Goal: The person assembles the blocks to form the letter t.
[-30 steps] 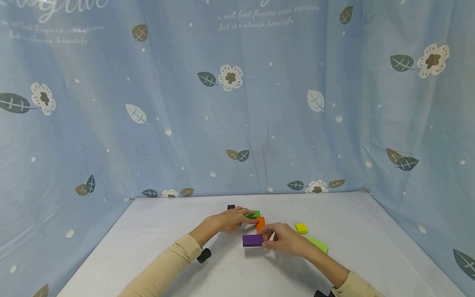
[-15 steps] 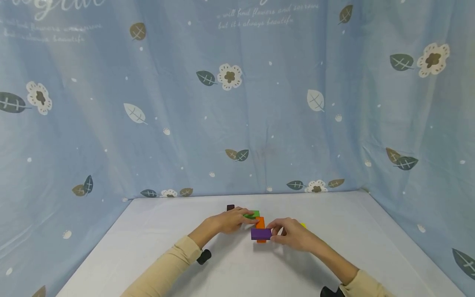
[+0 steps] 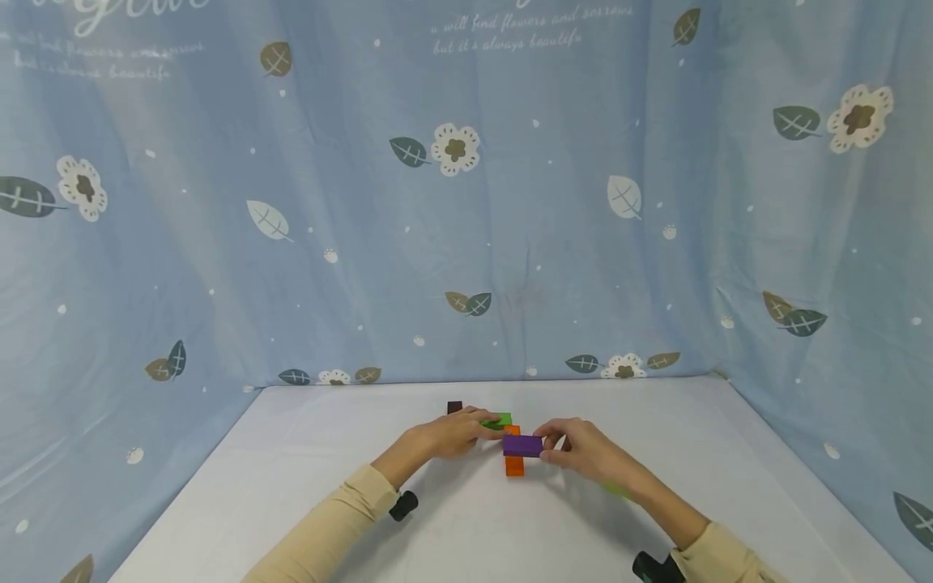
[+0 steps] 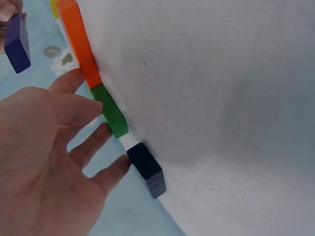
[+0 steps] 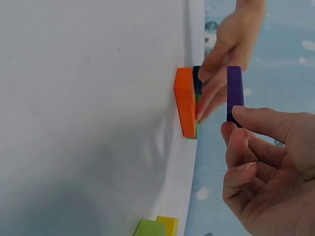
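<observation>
A purple block (image 3: 521, 446) is pinched by its right end between the thumb and fingers of my right hand (image 3: 581, 448). It hangs above the orange block (image 3: 514, 467), apart from it in the right wrist view. My left hand (image 3: 453, 433) has its fingers spread and extended. In the left wrist view its fingertips lie at the orange block, the green block (image 4: 112, 115) and the dark block (image 4: 147, 169); contact with each is hard to tell. Orange and green meet end to end on the table, while a gap separates green from dark.
A light green block (image 5: 150, 228) and a yellow block (image 5: 170, 225) lie to the right on the white table (image 3: 452, 534), mostly hidden by my right arm in the head view. A patterned blue curtain (image 3: 364, 202) stands behind and on both sides.
My right hand has moved the purple block away from me and slightly right, from in front of the orange block to above it. My left hand has stayed in place.
</observation>
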